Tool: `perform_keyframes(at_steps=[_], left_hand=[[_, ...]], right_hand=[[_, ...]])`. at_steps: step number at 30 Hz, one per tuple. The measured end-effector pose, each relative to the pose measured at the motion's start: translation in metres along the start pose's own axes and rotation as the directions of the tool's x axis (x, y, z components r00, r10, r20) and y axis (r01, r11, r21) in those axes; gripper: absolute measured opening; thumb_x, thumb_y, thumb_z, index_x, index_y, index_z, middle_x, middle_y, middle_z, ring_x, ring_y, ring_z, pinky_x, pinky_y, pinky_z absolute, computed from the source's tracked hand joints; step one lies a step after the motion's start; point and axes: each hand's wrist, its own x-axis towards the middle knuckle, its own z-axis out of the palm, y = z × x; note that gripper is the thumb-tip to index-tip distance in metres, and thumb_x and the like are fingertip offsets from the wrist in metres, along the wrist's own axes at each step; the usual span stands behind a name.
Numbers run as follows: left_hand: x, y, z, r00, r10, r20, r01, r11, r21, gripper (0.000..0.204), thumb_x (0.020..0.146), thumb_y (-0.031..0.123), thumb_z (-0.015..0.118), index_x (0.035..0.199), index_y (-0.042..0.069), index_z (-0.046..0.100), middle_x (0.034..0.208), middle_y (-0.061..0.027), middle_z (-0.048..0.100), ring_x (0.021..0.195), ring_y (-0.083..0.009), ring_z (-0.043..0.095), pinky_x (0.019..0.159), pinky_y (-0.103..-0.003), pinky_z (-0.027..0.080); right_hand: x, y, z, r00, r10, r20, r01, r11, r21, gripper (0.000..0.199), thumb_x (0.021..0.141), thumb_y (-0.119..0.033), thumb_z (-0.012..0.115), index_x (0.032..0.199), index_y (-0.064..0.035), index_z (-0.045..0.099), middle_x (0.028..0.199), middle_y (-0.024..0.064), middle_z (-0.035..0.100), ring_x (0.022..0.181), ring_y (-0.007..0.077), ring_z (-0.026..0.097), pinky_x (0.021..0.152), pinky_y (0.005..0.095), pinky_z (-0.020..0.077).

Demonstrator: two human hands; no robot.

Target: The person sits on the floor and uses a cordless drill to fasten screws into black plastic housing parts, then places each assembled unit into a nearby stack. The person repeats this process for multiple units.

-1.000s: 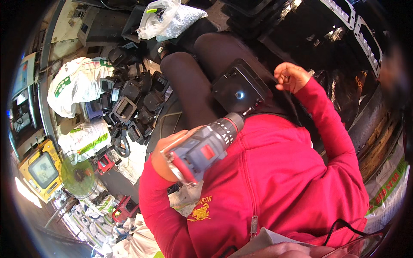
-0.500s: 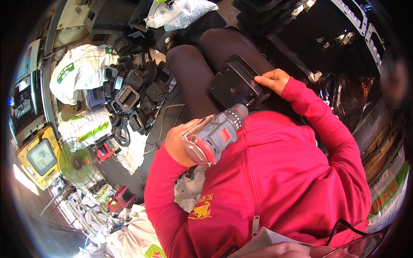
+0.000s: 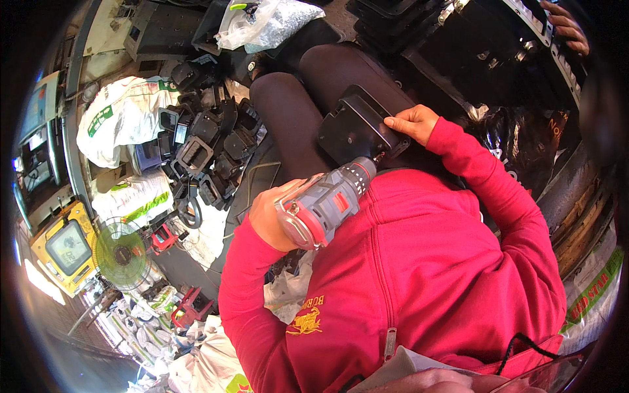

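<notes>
A grey and red cordless drill (image 3: 329,202) is gripped in my left hand (image 3: 271,213), its chuck angled up and to the right. The bit meets the near edge of a black plastic housing (image 3: 350,134), which rests on my lap. My right hand (image 3: 414,124) pinches that housing's right rim, thumb on top; its other fingers are mostly hidden below. Whether a screw sits at the bit's tip is too small to make out.
Left of my knees lies a heap of black plastic parts (image 3: 203,147) beside white sacks (image 3: 128,114). A clear bag of small metal pieces (image 3: 275,25) stands beyond my knees. A green fan (image 3: 122,253) is at left. Another person's hand (image 3: 567,27) shows at upper right.
Another person's fingers have come into view at the upper right edge. My hands, the drill and the housing hold almost the same place; the view has shifted slightly.
</notes>
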Motion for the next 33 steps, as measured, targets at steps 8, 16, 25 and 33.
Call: perform_keyframes(at_steps=[8,16,25,33], left_hand=[[0.006,0.003,-0.004,1.0,0.024,0.013,-0.024,0.999,0.042,0.08,0.052,0.024,0.084,0.125,0.009,0.056,0.099,-0.0095,0.065,0.082,-0.0313,0.066,0.07,-0.037,0.054],[0.009,0.016,-0.013,0.997,0.025,0.073,-0.036,0.988,0.151,0.064,0.059,0.01,0.074,0.121,0.0,0.057,0.098,-0.0127,0.064,0.078,-0.0258,0.063,0.073,-0.032,0.05],[0.022,0.04,-0.019,0.991,0.006,0.131,-0.061,0.906,0.419,0.063,0.063,0.023,0.072,0.123,0.017,0.057,0.079,-0.0024,0.056,0.068,-0.0213,0.06,0.064,-0.033,0.037],[0.037,0.043,-0.024,0.981,0.083,0.174,-0.16,0.853,0.496,0.066,0.058,0.021,0.07,0.123,0.018,0.059,0.073,-0.0006,0.053,0.064,-0.0198,0.055,0.062,-0.032,0.035]], right_hand=[[0.001,0.001,-0.001,0.999,0.049,0.023,-0.05,0.999,0.012,0.042,0.091,-0.045,0.06,0.088,-0.0048,0.072,0.06,-0.0034,0.055,0.059,0.006,0.045,0.056,0.0276,0.0401],[-0.001,-0.004,-0.001,0.998,0.059,0.024,-0.06,0.998,0.01,0.044,0.091,-0.046,0.059,0.09,-0.0046,0.072,0.061,-0.0021,0.056,0.059,0.0072,0.046,0.056,0.0287,0.0405],[-0.005,-0.014,0.002,0.998,0.058,-0.008,-0.059,0.994,-0.093,0.045,0.091,-0.045,0.059,0.091,-0.0016,0.071,0.065,0.0048,0.061,0.062,0.0105,0.051,0.061,0.0315,0.0441],[-0.008,-0.015,0.003,0.998,0.053,-0.036,-0.057,0.992,-0.115,0.045,0.092,-0.044,0.056,0.091,-0.0014,0.071,0.068,0.0068,0.064,0.064,0.0123,0.055,0.063,0.0323,0.046]])
